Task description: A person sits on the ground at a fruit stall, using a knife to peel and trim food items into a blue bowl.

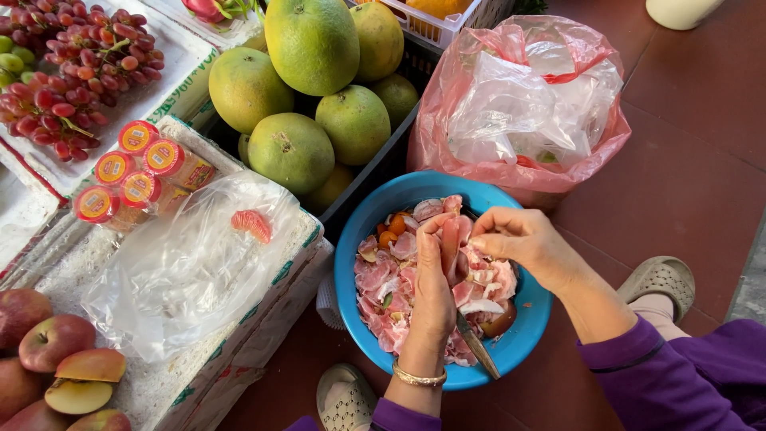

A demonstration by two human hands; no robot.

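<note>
Together, both hands [471,255] pinch a pomelo segment [452,243] over the blue bowl [359,223].

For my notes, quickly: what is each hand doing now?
Left hand: closed on a pink pomelo segment and a knife, over the blue bowl.
Right hand: fingers pinching the same segment.

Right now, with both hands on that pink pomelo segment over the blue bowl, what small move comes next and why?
Probably pull the membrane off with the right hand while the left hand steadies the pomelo segment. Both hands pinch it above the blue bowl, which already holds peel scraps, so the strip can drop there.
</note>
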